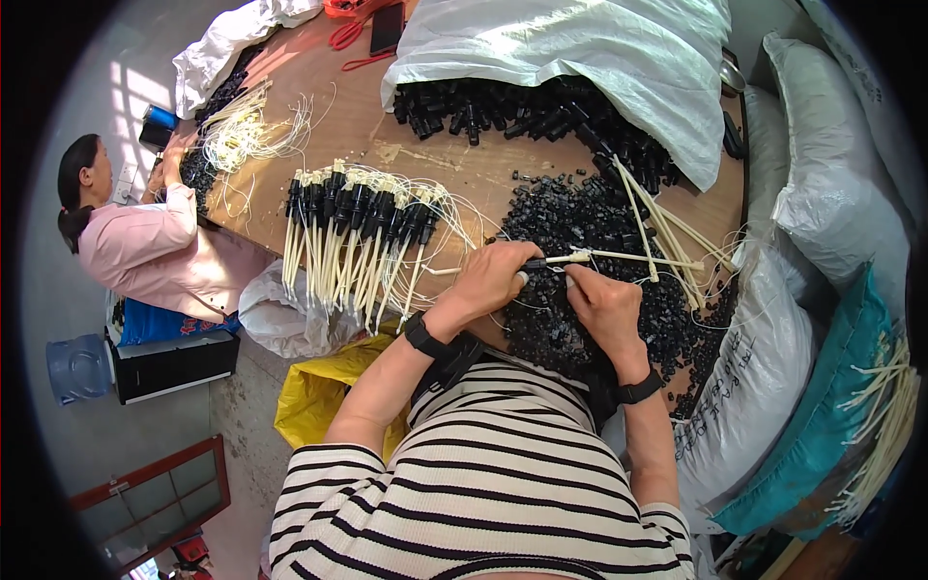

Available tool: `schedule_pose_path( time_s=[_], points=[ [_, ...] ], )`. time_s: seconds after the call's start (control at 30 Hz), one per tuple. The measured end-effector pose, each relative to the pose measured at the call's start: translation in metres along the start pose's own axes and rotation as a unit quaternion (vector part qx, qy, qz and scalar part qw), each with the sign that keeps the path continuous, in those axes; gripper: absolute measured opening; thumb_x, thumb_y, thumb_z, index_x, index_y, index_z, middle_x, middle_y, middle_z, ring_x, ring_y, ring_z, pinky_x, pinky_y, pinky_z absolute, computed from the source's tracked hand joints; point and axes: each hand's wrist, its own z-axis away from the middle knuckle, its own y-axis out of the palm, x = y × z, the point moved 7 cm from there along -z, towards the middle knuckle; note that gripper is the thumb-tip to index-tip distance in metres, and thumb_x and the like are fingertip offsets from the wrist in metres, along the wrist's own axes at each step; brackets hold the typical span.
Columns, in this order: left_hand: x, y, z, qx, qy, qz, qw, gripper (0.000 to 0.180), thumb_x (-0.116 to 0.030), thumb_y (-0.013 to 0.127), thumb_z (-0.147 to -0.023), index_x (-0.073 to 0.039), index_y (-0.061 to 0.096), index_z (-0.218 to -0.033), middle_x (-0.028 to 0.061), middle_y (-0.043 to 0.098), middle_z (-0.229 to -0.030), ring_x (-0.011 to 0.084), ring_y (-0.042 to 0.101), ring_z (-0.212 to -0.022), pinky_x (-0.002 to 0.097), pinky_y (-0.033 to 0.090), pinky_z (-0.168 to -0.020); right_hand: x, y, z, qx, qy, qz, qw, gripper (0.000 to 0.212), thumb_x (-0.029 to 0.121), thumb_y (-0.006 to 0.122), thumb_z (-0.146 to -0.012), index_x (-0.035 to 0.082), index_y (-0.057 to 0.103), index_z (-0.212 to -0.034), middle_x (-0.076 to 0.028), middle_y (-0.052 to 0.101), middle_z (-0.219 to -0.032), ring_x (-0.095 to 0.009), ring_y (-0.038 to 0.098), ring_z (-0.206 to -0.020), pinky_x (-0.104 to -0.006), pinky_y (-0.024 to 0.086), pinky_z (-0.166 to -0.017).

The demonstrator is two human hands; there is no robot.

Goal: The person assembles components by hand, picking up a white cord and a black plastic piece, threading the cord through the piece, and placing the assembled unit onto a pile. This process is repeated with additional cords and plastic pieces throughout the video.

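Observation:
My left hand (488,280) is closed around a black plastic sleeve (535,263). A thin cream rod (628,256) with a pale collar sticks out of it to the right, and a short rod end shows left of the hand. Just below the rod, my right hand (609,307) is pinched, with a white cord by its fingertips; what exactly it grips is hidden. Both hands are over a heap of small black plastic parts (556,217). Left of them lies a row of cream rods with black sleeves (358,208) and trailing white cords.
Loose cream rods (667,237) lie at the right of the heap. A white sack (561,39) spills larger black pieces (483,106). Full sacks (831,145) line the right side. At the left, a person in pink (145,232) works by more corded rods (237,130).

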Motion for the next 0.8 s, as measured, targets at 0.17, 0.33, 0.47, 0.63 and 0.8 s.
schedule_pose_path(
  time_s=[0.17,0.33,0.47,0.63,0.8],
  points=[
    [-0.006,0.008,0.0,0.027,0.015,-0.013,0.999,0.033,-0.003,0.06,-0.073,-0.005,0.06,-0.106,0.0145,0.065,-0.096,0.0362,0.061,-0.093,0.0432,0.048,-0.077,0.0,0.006,0.002,0.009,0.002,-0.023,1.0,0.013,0.008,0.067,-0.078,0.009,0.069,-0.091,-0.008,0.065,-0.068,-0.025,0.063,-0.054,-0.0336,0.047,-0.047],
    [-0.008,0.009,0.0,0.014,0.046,-0.01,0.999,0.034,-0.001,0.059,-0.075,-0.005,0.06,-0.109,0.0137,0.065,-0.091,0.0325,0.063,-0.086,0.0391,0.049,-0.073,-0.004,0.011,0.005,0.025,0.041,-0.049,0.998,0.012,0.01,0.068,-0.079,0.01,0.07,-0.091,-0.008,0.065,-0.067,-0.026,0.063,-0.054,-0.0335,0.048,-0.048],
    [-0.007,0.01,-0.009,0.025,-0.054,0.119,0.991,0.031,0.001,0.057,-0.076,-0.003,0.06,-0.107,0.0121,0.061,-0.08,0.0234,0.06,-0.072,0.0323,0.046,-0.067,-0.002,0.008,0.006,0.004,0.034,-0.073,0.997,0.014,0.01,0.069,-0.078,0.009,0.07,-0.093,-0.009,0.066,-0.068,-0.026,0.064,-0.056,-0.0332,0.048,-0.049],
    [-0.01,0.0,-0.005,-0.026,-0.025,0.058,0.998,0.029,-0.002,0.059,-0.075,-0.003,0.061,-0.104,0.014,0.062,-0.08,0.0294,0.061,-0.074,0.0361,0.047,-0.068,-0.004,0.001,0.004,0.006,0.045,-0.054,0.998,0.014,0.009,0.068,-0.078,0.009,0.071,-0.093,-0.01,0.066,-0.068,-0.026,0.064,-0.056,-0.0328,0.048,-0.049],
    [-0.007,0.0,0.0,-0.018,0.007,0.0,1.0,0.031,-0.003,0.06,-0.074,-0.006,0.061,-0.105,0.0143,0.064,-0.088,0.034,0.062,-0.084,0.0402,0.048,-0.071,-0.007,-0.003,0.003,0.003,0.066,-0.052,0.996,0.015,0.008,0.066,-0.079,0.009,0.071,-0.093,-0.01,0.065,-0.069,-0.026,0.064,-0.056,-0.0329,0.048,-0.049]
  ],
)
